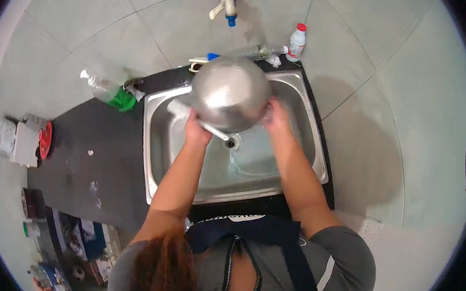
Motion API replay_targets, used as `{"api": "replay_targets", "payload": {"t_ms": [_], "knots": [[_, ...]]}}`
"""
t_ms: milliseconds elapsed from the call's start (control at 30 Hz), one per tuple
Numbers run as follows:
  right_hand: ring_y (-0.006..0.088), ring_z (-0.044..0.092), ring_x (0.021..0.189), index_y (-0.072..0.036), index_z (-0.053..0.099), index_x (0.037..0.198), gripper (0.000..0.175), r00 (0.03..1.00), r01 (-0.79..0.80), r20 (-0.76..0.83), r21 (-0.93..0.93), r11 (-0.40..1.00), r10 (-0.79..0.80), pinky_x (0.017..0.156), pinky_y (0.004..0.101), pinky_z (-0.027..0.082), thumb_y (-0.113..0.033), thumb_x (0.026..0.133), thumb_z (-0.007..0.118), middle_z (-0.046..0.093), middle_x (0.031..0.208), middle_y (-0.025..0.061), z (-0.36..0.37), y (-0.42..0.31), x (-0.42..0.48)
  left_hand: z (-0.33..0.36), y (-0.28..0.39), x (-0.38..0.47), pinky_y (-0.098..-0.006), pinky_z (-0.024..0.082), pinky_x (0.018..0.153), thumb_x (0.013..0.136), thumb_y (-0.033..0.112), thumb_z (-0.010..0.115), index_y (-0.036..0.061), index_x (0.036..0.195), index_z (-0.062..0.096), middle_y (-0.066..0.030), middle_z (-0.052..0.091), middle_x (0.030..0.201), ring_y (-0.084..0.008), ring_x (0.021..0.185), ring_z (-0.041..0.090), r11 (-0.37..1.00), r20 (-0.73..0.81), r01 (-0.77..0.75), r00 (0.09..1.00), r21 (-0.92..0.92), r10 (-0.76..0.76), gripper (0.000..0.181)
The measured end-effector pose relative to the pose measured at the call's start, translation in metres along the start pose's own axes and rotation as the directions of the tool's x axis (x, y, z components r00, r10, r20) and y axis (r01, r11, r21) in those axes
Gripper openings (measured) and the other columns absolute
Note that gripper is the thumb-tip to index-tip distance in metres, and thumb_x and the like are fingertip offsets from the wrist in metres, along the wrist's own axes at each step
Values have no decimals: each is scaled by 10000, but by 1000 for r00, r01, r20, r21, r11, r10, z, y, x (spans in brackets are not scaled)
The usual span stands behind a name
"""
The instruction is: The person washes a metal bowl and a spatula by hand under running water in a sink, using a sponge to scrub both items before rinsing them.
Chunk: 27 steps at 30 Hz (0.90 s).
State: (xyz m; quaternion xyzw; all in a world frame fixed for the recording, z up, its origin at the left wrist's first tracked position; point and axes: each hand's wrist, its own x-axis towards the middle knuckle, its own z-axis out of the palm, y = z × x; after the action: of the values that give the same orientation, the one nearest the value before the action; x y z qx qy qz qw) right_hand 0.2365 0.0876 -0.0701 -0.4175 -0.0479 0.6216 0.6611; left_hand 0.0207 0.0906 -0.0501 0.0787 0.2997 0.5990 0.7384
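Observation:
Both my hands grip a shiny metal bowl over the stainless steel sink, its rounded outer side facing up. My left hand is at its lower left edge. Across that hand lies a blurred white-handled object, possibly a brush; whether the fingers grip it too is unclear. My right hand holds the bowl's right side, its fingertips partly hidden. Beneath the bowl, the drain shows in the wet basin. The tap with a blue nozzle sticks out from the wall above the bowl.
A pump bottle with green liquid stands left of the sink on the black counter. Behind the sink are a lying clear bottle and a white red-capped bottle. A red item and containers sit far left. Tiled walls border the sink.

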Motion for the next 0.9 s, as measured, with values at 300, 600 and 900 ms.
{"api": "replay_targets", "payload": {"t_ms": [300,600,900], "knots": [[247,431,1113,-93,435,1159,318,977,136,-204,339,931,-69,932,443,337,-258,889,394,451,1208,56,-57,-48,-37,56,-35,53,-308,442,614,885,137,407,57,962,503,-46,525,800,-153,687,500,622,75,-40,997,782,-30,147],[246,442,1105,-87,482,1136,349,973,145,-223,396,907,-58,931,440,342,-318,900,368,473,1201,71,-84,-54,-84,91,-27,82,-249,300,382,688,-5,582,63,736,518,-26,529,636,-107,498,457,571,72,-5,993,821,-94,105],[253,408,1137,-72,436,1188,373,977,157,-189,309,938,-101,954,430,311,-295,905,339,438,1235,82,-93,-44,-91,110,-11,88,-236,271,395,676,-3,491,59,721,504,-50,510,661,-110,464,369,620,189,32,939,784,-288,78]]}}
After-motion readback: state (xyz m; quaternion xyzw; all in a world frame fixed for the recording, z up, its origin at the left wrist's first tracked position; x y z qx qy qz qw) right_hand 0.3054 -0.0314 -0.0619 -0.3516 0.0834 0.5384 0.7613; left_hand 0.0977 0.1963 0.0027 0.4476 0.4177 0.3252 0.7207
